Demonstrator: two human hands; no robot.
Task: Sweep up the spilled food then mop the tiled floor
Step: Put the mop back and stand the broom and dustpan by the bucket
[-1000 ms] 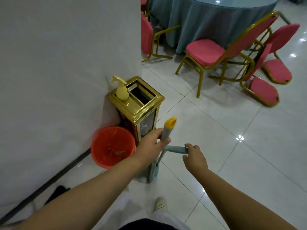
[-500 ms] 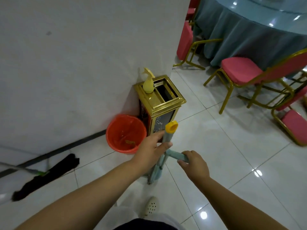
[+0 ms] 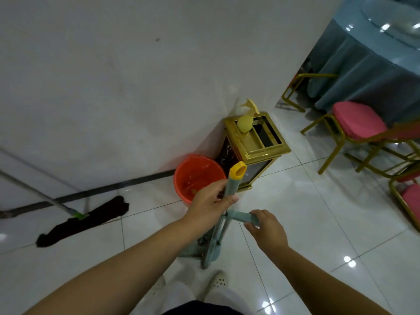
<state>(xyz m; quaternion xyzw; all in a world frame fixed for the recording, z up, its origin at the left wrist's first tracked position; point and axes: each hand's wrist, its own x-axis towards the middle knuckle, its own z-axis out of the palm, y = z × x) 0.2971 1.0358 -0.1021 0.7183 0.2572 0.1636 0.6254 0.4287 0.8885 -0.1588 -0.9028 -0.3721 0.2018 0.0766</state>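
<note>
The floor (image 3: 318,223) was made of big shiny white tiles, and a plain white wall (image 3: 136,76) stood behind it. The orange bucket (image 3: 197,176) sat on the floor right against that wall.

Far to the left of the bucket, a mop (image 3: 84,220) lay on the tiles with its dark cloth head flat and its long handle going up to the left. In the bucket there were some small bits at the bottom, too small to tell what they were.

Just in front of the bucket, the left hand (image 3: 210,201) was closed around a pale green handle with a yellow cap (image 3: 234,180). This handle ran down to a pale green dustpan (image 3: 204,246) that stood on the floor below the hands. A little to the right of the bucket and nearer the person, the right hand (image 3: 266,230) had its fingers curled loosely over a second pale green handle (image 3: 242,217).

Touching the right side of the bucket stood a gold bin (image 3: 256,144) with an open top, dark inside. A yellow spray bottle (image 3: 245,121) stood on its lid. Well to the right of the bucket were pink chairs with gold legs (image 3: 356,123) and a round bench with a blue cloth (image 3: 375,64).
</note>
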